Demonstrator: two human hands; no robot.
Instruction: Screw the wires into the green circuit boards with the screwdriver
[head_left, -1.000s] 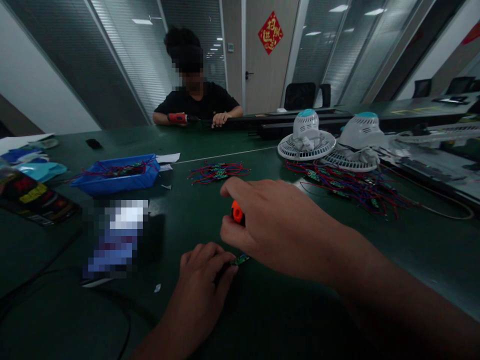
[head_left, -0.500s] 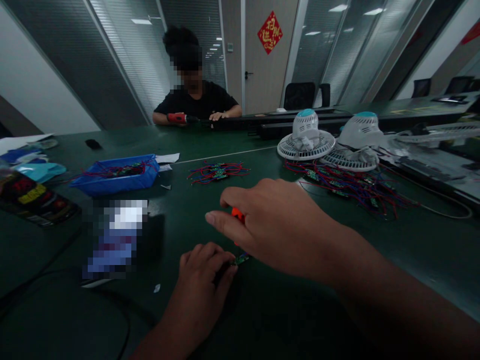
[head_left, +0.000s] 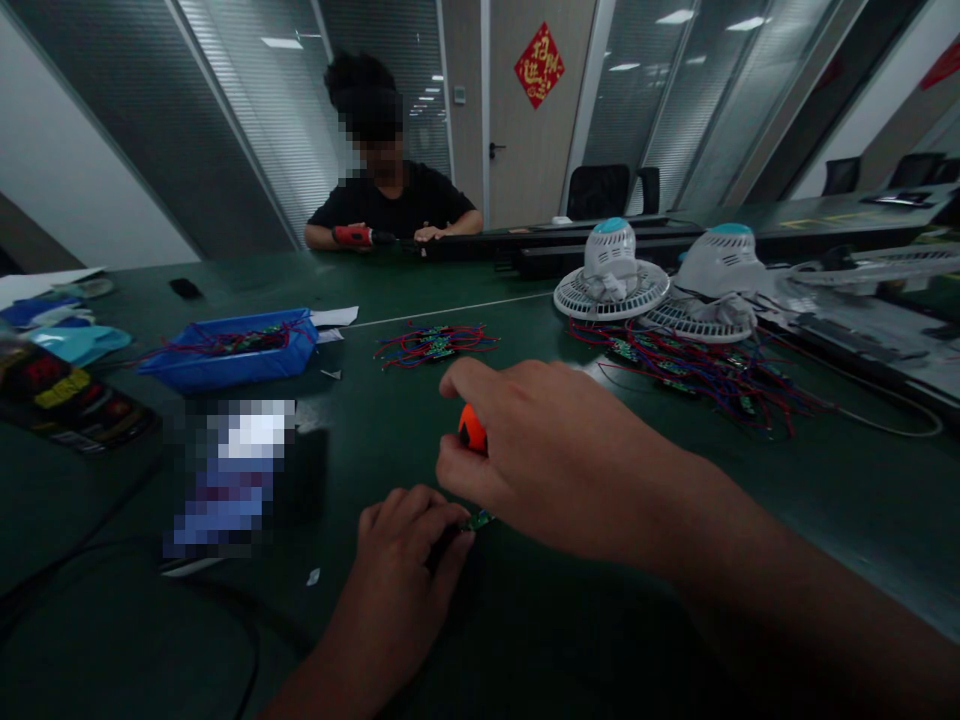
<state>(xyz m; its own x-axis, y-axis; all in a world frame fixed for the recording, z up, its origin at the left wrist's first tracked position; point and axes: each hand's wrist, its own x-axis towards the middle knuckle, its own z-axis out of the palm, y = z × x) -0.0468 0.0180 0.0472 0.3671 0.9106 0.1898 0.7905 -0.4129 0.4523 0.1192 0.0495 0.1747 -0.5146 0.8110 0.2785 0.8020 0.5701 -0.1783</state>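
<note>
My right hand is closed around an orange-handled tool, most likely a screwdriver, held upright over the green table. Only the orange top shows between my thumb and forefinger. Just below it my left hand rests on the table with its fingers curled, pinching a small green circuit board at its fingertips. The tool's tip is hidden by my hands.
A blue tray with wired boards stands at the left, a loose bundle of red and blue wires in the middle. Two white fan bodies and a wire heap lie at the right. A person opposite holds a red tool.
My right hand's fingers opened briefly on the orange handle, then closed round it again, as in a turning motion. My left hand has stayed on the board.
</note>
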